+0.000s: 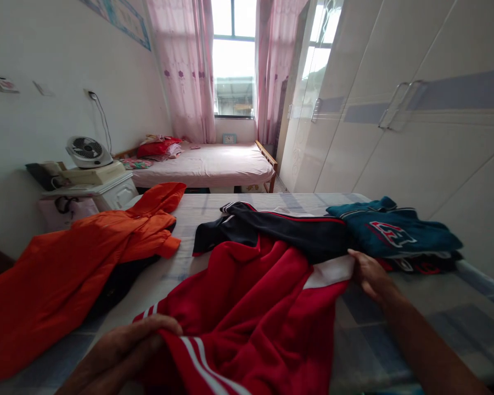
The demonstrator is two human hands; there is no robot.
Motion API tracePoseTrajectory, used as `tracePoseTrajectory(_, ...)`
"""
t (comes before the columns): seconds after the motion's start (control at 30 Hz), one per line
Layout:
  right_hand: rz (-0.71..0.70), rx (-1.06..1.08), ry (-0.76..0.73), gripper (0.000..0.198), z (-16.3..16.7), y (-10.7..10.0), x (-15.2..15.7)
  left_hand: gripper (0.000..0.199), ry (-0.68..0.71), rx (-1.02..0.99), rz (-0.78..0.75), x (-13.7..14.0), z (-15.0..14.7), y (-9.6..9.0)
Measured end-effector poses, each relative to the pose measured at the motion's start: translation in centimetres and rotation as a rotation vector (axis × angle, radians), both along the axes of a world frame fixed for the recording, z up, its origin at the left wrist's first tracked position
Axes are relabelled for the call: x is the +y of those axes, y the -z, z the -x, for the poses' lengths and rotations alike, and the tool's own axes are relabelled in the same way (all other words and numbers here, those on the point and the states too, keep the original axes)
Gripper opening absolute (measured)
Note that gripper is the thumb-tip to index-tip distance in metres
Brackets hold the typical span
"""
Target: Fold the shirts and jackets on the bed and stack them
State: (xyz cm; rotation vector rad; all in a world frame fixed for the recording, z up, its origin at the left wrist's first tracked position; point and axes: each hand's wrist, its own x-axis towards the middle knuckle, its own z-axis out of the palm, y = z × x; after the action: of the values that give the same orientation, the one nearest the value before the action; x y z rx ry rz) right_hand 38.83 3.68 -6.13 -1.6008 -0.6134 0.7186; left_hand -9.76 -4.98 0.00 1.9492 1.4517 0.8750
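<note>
A red track jacket [239,296] with white stripes and dark navy parts lies spread over the near bed. At its lower left, my left hand [123,351] pinches the red fabric beside two white stripes. My right hand [368,274] grips the jacket's white-panelled edge on the right, fingers closed on the cloth. The navy part [288,227] with red piping stretches across the far side of the jacket. Just beyond my right hand sits a folded teal garment [395,227] with a letter patch, on top of darker folded clothing [420,265].
An orange jacket [86,252] sprawls on the left of the checked bedsheet [206,204]. Behind it, a white cabinet [115,192] carries a small fan [88,152]. A second bed [214,164] stands under the window. White wardrobes [395,142] line the right side.
</note>
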Motion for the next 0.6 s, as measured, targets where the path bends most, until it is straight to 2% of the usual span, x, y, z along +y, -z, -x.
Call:
tracePoseTrajectory(0.07, 0.024, -0.161, 0.034, 0.031, 0.6, -0.4, -0.9, 0.032, 0.001, 0.017, 0.065, 0.5, 0.9, 0.1)
tracePoseTrajectory(0.17, -0.026, -0.629, 0.042, 0.054, 2.2, -1.6, -3.0, 0.032, 0.016, 0.062, 0.02, 0.2, 1.2, 1.0)
tracePoseTrajectory(0.23, -0.095, -0.922, -0.116, 0.052, 3.7, -2.2, -5.0, 0.036, 0.048, 0.07, -0.031, -0.9, 1.0, 1.8)
tracePoseTrajectory(0.3, -0.134, -1.029, -0.364, 0.044, 5.5, -2.5, -7.1, 0.041, 0.081, 0.083, -0.044, -2.3, 1.3, 2.5)
tracePoseTrajectory(0.37, -0.092, -1.01, -0.491, 0.04, 6.8, -2.1, -8.8, 0.042, 0.053, 0.097, -0.042, -3.5, 2.5, 3.0)
tracePoseTrajectory(0.4, -0.044, -0.975, -0.472, 0.041, 7.2, -1.8, -9.3, 0.041, 0.022, 0.102, -0.038, -3.8, 3.3, 3.0)
tracePoseTrajectory(0.5, 0.093, -0.783, -0.252, 0.053, 6.9, -0.8, -9.4, 0.036, -0.012, 0.135, 0.0, -3.6, 5.2, 2.7)
tracePoseTrajectory(0.57, 0.12, -0.526, -0.147, 0.055, 6.1, -0.5, -8.4, 0.035, 0.034, 0.151, 0.033, -2.9, 4.9, 2.0)
tracePoseTrajectory(0.6, 0.098, -0.355, -0.129, 0.05, 5.6, -0.6, -7.8, 0.035, 0.059, 0.14, 0.036, -2.6, 4.2, 1.6)
